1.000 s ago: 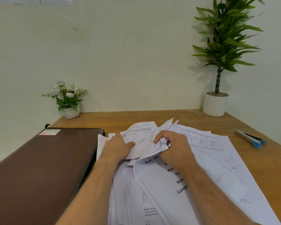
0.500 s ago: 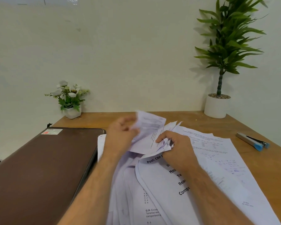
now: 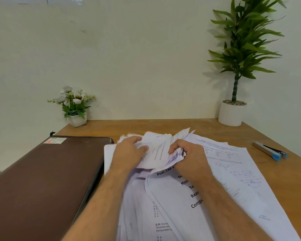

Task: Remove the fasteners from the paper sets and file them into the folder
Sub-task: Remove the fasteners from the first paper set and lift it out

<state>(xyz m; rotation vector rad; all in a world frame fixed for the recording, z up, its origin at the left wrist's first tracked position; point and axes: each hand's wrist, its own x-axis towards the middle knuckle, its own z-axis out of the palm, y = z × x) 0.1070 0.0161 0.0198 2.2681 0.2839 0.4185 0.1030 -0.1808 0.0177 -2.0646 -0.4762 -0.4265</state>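
A fanned pile of printed white paper sets (image 3: 184, 193) lies on the wooden table in front of me. My right hand (image 3: 189, 157) grips the crumpled top corner of one set, where something small and dark shows between its fingers. My left hand (image 3: 129, 152) holds a loose, folded-over sheet (image 3: 156, 150) beside it, fingers on top and blurred by motion. The closed brown folder (image 3: 47, 178) lies flat on the left, touching the pile's left edge.
A grey and blue stapler (image 3: 269, 151) lies at the right on the table (image 3: 288, 181). A small white flower pot (image 3: 76, 119) stands at the back left, a tall potted plant (image 3: 230, 113) at the back right, both against the wall.
My left hand lifted a sheet up off the pile, then brought it back down and leftward. My right hand kept its grip on the corner.
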